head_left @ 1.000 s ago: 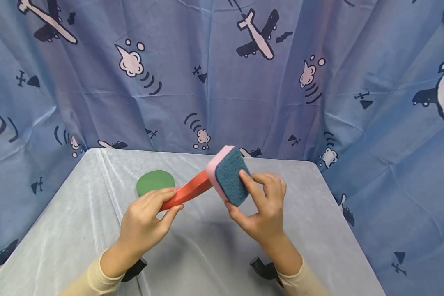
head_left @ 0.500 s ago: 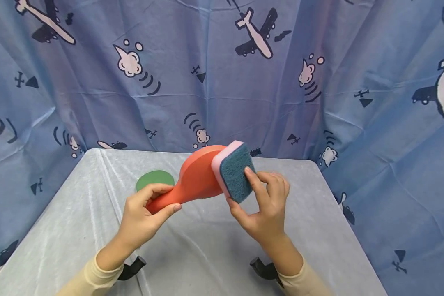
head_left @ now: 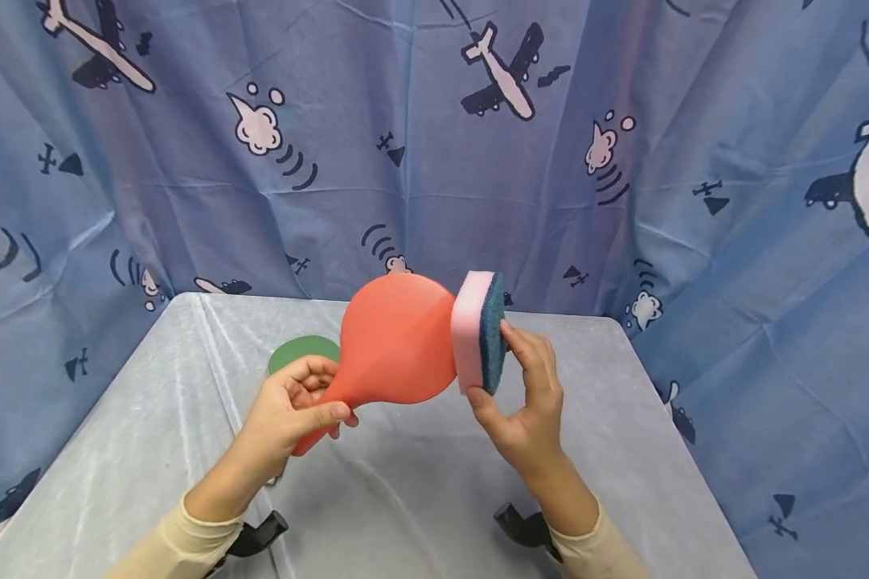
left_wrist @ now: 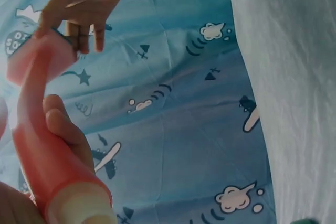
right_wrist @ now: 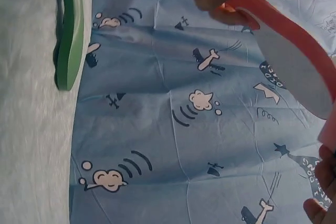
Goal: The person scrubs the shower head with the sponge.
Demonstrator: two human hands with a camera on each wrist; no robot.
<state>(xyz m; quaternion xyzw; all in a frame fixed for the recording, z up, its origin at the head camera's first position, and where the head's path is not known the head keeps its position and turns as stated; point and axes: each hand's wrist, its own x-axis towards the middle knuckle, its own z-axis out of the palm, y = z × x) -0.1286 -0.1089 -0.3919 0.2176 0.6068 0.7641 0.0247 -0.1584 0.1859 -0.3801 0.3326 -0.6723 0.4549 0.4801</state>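
At centre of the head view, above the grey table [head_left: 152,450], the left hand [head_left: 289,406] grips the narrow handle end of a red paddle [head_left: 394,342], fingers & thumb curled tight round it; the paddle's round face is lifted off the table, tilted up toward the camera. Just right of it, the right hand [head_left: 524,394] pinches a pink-and-blue sponge [head_left: 477,331], thumb under, fingers on the blue scrub side; the pink side is pressed against the paddle's right edge. Behind the paddle, left of centre, a green disc [head_left: 297,351] lies flat on the table, partly hidden. In the left wrist view the handle [left_wrist: 47,150] runs up the left side w/ fingers wrapped on it; the sponge [left_wrist: 39,59] sits upper left. In the right wrist view the paddle [right_wrist: 283,40] crosses the upper right, the disc [right_wrist: 71,30] edge-on at upper left. A blue airplane-print cloth [head_left: 622,161] fills the background.
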